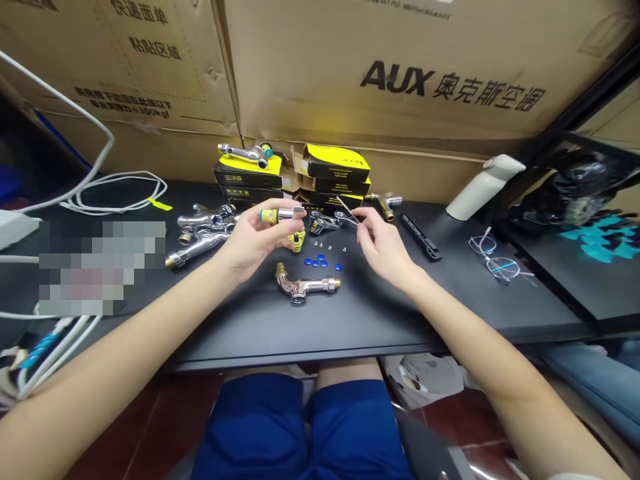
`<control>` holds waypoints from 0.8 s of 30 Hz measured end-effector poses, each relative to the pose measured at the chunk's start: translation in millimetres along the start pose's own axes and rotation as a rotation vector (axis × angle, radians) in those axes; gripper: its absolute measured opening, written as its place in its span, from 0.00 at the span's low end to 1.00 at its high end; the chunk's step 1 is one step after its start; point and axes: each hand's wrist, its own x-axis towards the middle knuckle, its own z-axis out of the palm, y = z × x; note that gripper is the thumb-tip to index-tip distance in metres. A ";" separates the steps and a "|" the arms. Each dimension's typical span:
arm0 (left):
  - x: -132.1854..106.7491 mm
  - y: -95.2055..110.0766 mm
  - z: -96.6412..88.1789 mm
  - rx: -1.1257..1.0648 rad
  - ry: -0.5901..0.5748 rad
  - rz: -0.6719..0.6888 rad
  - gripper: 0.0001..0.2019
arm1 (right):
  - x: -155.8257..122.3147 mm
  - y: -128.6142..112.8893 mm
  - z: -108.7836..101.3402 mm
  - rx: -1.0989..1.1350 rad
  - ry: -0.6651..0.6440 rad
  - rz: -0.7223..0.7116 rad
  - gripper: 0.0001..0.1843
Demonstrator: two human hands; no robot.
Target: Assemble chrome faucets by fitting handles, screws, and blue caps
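I log: left hand [250,243] fingers clamped on valve stem [283,215]; right hand [383,247] fingers pinched on metal pick [346,205]. Faucet body [305,287] lies at 6 o'clock of the stem, on the tabletop [350,320].

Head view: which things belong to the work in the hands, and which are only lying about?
In hand: left hand, chrome valve spindle; right hand, thin metal tool; blue caps, small screws, faucet body.
Lying about: eyeglasses, white bottle, white cable, yellow-black boxes.
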 end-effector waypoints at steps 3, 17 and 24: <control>0.5 0.1 -0.7 -0.003 -0.021 -0.008 0.17 | -0.8 5.4 0.1 -0.134 -0.163 -0.014 0.22; -1.3 1.0 2.2 0.080 -0.117 -0.019 0.13 | -0.7 1.6 -3.2 -0.485 -0.432 0.119 0.18; -3.0 4.9 1.7 0.026 -0.130 -0.032 0.12 | -1.3 2.3 -2.6 -0.475 -0.426 0.116 0.15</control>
